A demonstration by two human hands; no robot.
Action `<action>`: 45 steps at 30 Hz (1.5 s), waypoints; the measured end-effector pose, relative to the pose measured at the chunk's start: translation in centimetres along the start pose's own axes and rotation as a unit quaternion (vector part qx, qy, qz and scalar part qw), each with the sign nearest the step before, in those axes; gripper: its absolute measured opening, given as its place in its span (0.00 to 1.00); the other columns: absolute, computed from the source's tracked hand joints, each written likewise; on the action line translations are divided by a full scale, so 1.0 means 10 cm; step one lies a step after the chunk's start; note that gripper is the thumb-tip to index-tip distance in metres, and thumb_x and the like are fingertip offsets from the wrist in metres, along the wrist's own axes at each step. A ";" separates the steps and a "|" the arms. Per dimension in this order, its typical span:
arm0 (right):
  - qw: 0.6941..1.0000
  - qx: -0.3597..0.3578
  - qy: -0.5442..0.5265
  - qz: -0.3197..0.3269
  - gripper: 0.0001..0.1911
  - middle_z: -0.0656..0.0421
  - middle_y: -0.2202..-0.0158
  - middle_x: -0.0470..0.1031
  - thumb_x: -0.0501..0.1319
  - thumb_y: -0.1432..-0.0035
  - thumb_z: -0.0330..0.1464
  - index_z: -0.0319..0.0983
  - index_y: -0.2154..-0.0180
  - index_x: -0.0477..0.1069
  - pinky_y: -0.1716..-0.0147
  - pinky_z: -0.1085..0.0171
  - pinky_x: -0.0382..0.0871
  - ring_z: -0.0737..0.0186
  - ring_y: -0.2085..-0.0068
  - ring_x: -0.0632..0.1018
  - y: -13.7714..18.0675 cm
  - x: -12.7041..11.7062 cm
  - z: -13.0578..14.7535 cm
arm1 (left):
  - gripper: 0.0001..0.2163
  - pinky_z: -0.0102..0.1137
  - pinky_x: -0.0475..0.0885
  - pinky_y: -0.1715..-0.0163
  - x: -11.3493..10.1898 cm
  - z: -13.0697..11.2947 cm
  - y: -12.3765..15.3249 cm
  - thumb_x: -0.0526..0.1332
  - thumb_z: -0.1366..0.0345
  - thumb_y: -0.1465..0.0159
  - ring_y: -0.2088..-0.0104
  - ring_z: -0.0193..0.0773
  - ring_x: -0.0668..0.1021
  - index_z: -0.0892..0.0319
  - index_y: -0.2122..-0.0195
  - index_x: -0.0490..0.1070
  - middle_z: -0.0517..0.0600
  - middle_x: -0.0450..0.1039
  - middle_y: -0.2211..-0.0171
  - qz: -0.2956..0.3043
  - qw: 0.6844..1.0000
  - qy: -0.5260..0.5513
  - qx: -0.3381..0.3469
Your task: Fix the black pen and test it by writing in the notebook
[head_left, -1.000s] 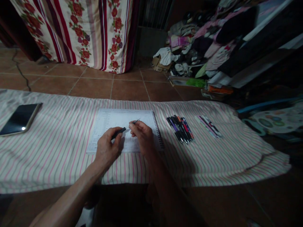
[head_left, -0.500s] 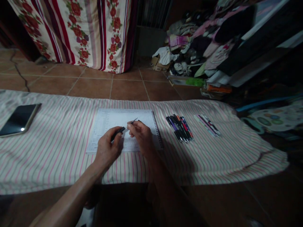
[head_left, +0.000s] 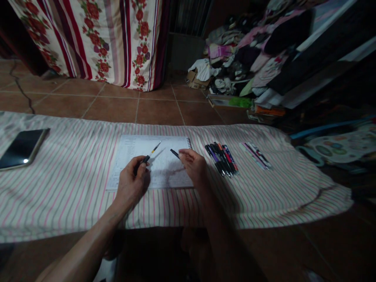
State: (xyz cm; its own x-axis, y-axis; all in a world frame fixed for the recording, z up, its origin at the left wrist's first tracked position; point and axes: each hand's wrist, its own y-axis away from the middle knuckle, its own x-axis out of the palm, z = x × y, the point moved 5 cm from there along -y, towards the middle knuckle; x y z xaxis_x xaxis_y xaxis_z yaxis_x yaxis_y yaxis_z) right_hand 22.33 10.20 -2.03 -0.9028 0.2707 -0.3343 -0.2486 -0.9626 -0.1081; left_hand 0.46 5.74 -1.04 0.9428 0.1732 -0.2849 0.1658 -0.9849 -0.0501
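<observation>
I see the left hand [head_left: 131,184] gripping the pen [head_left: 148,156], the right hand [head_left: 194,166] pinching what looks like its cap [head_left: 174,153] (dim view), apart mid-frame over the notebook [head_left: 152,162]; writing not begun.

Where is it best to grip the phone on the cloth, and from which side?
Probably by its two long edges, coming from above. The phone lies flat, screen up, on the striped cloth, away from the notebook, with free cloth on both long sides. The left hand is nearer but holds a pen.
</observation>
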 end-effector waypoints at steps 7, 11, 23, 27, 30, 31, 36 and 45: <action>0.989 -0.040 0.136 -0.044 0.15 0.54 0.65 0.78 0.57 0.50 0.34 0.37 0.63 0.78 0.65 0.63 0.69 0.63 0.71 0.75 -0.03 -0.18 0.03 | 0.15 0.34 0.71 0.64 0.00 -0.02 0.01 0.54 0.59 0.38 0.68 0.37 0.75 0.59 0.54 0.70 0.50 0.74 0.66 -0.009 1.000 -0.007 0.003; 0.979 -0.054 0.194 -0.032 0.13 0.54 0.63 0.78 0.57 0.48 0.31 0.39 0.63 0.78 0.63 0.63 0.68 0.62 0.69 0.76 -0.01 -0.15 0.06 | 0.16 0.34 0.70 0.64 -0.01 -0.02 0.01 0.54 0.58 0.39 0.67 0.38 0.75 0.60 0.54 0.70 0.50 0.74 0.65 -0.006 1.000 -0.006 -0.002; 0.943 -0.089 0.320 -0.003 0.09 0.53 0.62 0.75 0.63 0.47 0.30 0.39 0.62 0.77 0.61 0.61 0.67 0.59 0.64 0.75 0.06 0.03 0.08 | 0.15 0.32 0.68 0.69 0.01 -0.08 0.02 0.56 0.57 0.41 0.72 0.36 0.73 0.60 0.59 0.72 0.49 0.74 0.69 -0.004 1.000 -0.009 -0.011; 0.944 -0.088 0.317 -0.005 0.08 0.53 0.63 0.75 0.60 0.46 0.29 0.39 0.64 0.76 0.61 0.60 0.67 0.57 0.63 0.75 0.07 0.04 0.11 | 0.14 0.31 0.69 0.68 0.01 -0.07 0.02 0.57 0.56 0.42 0.71 0.36 0.74 0.60 0.61 0.73 0.49 0.74 0.70 0.000 1.000 -0.013 -0.009; 0.966 -0.089 0.242 -0.007 0.11 0.52 0.63 0.77 0.57 0.45 0.30 0.38 0.63 0.76 0.61 0.61 0.68 0.58 0.64 0.77 0.06 0.04 0.13 | 0.14 0.31 0.69 0.67 0.00 -0.05 0.01 0.57 0.56 0.42 0.69 0.37 0.75 0.60 0.61 0.73 0.49 0.75 0.70 0.000 1.000 -0.015 -0.011; 0.975 -0.086 0.203 -0.007 0.12 0.53 0.64 0.77 0.57 0.46 0.31 0.37 0.62 0.76 0.61 0.62 0.69 0.59 0.65 0.77 0.05 0.03 0.13 | 0.15 0.32 0.69 0.66 0.00 -0.05 0.01 0.57 0.56 0.41 0.69 0.37 0.75 0.60 0.61 0.73 0.49 0.75 0.70 0.001 1.000 -0.016 -0.012; 0.999 -0.007 -0.042 -0.024 0.16 0.57 0.68 0.77 0.61 0.52 0.38 0.37 0.62 0.76 0.66 0.64 0.69 0.63 0.68 0.76 -0.05 -0.04 0.06 | 0.16 0.32 0.69 0.66 -0.01 -0.01 -0.01 0.57 0.55 0.41 0.68 0.37 0.75 0.61 0.59 0.72 0.49 0.75 0.69 -0.004 1.000 -0.018 -0.023; 0.950 0.108 -0.289 -0.052 0.17 0.64 0.72 0.70 0.67 0.56 0.38 0.41 0.62 0.77 0.73 0.72 0.61 0.74 0.72 0.67 -0.05 -0.18 0.10 | 0.16 0.34 0.68 0.62 0.04 -0.02 0.01 0.56 0.55 0.41 0.65 0.40 0.75 0.61 0.59 0.72 0.50 0.74 0.68 0.007 0.999 -0.029 -0.024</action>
State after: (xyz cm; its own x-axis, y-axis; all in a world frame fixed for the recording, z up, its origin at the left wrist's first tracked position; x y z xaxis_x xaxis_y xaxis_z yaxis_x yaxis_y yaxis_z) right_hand 23.75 10.16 -0.47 -0.8962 0.3709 0.2434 -0.3560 -0.9287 0.1040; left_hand 0.90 5.75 -0.96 0.9267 0.1573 -0.3413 0.1672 -0.9859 -0.0004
